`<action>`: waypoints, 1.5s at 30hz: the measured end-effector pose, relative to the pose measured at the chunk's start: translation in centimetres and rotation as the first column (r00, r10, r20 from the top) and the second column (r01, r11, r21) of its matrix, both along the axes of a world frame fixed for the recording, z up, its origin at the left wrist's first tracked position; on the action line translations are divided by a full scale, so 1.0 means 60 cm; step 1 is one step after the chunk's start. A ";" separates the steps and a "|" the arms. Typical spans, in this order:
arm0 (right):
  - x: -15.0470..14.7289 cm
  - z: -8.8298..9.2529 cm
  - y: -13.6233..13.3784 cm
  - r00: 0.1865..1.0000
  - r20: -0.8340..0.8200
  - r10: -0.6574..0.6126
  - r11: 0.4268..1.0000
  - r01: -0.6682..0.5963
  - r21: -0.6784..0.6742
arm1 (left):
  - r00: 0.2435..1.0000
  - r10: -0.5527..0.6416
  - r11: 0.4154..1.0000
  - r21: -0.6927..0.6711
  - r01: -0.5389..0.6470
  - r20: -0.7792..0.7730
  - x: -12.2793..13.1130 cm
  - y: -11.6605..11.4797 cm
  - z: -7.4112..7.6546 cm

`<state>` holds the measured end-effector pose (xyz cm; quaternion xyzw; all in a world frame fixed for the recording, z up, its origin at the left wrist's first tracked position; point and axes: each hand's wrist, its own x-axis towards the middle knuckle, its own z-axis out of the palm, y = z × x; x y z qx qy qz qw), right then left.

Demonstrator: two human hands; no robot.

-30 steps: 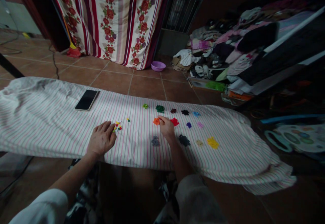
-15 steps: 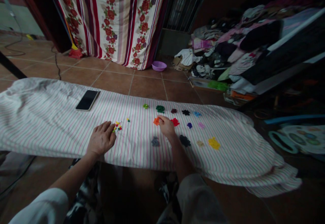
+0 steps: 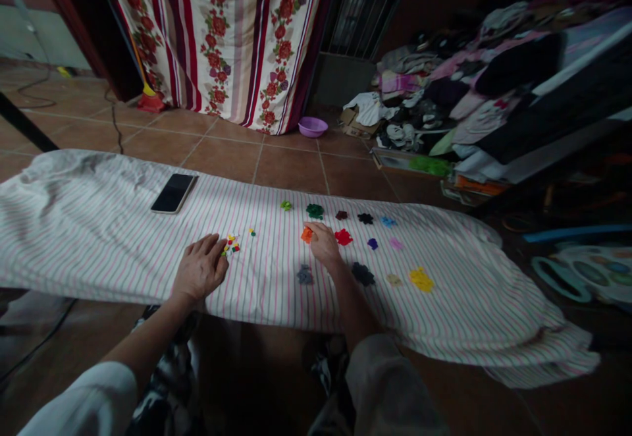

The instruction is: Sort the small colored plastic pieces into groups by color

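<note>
On the striped cloth (image 3: 123,251), my left hand (image 3: 200,266) lies with its fingers stretched out, fingertips beside a loose cluster of tiny red, yellow, green and white pieces (image 3: 232,245). A tiny yellow and green pair (image 3: 252,232) sits just right of that cluster. My right hand (image 3: 323,244) reaches down to a pile of small orange pieces (image 3: 307,234). Its thumb and fingers are pinched at the pile's edge; whatever is between them is hidden. Close by the right hand are a red pile (image 3: 343,237), a grey pile (image 3: 305,274) and a dark pile (image 3: 363,274).
More small piles lie on the cloth: dark green (image 3: 315,211), black (image 3: 365,218), blue (image 3: 388,221) and yellow (image 3: 421,279). A phone (image 3: 174,193) rests at the left. Beyond, on the tiled floor, are a purple basin (image 3: 313,126) and heaped clothes (image 3: 444,87).
My right hand stays at the orange pile, its fingers shifting slightly there. My left hand keeps its place by the mixed pieces. The whole view has shifted slightly.
</note>
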<state>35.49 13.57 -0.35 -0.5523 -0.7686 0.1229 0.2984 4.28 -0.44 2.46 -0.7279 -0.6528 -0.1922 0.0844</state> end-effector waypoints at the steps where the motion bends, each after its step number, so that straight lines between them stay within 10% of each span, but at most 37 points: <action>1: -0.001 0.001 0.000 1.000 0.000 -0.003 1.000 0.003 -0.007 | 1.000 -0.004 1.000 0.001 0.004 -0.005 0.000 0.000 -0.001; 16: -0.009 0.024 -0.011 0.994 -0.110 -0.026 0.982 0.046 0.182 | 1.000 0.016 1.000 -0.015 -0.016 -0.021 0.003 0.002 0.002; 26: -0.092 0.072 -0.080 0.963 -0.204 0.175 0.981 -0.154 0.116 | 0.998 0.004 1.000 0.018 -0.006 0.067 0.001 0.003 -0.005; 35: -0.229 0.042 -0.121 0.907 -0.198 0.372 0.925 -0.381 -0.007 | 0.984 0.020 0.996 0.086 -0.036 0.177 -0.004 0.007 -0.018; 45: -0.267 0.018 -0.135 0.940 -0.259 0.222 0.975 -0.209 0.078 | 0.983 0.019 0.996 0.087 -0.035 0.184 -0.007 0.004 -0.024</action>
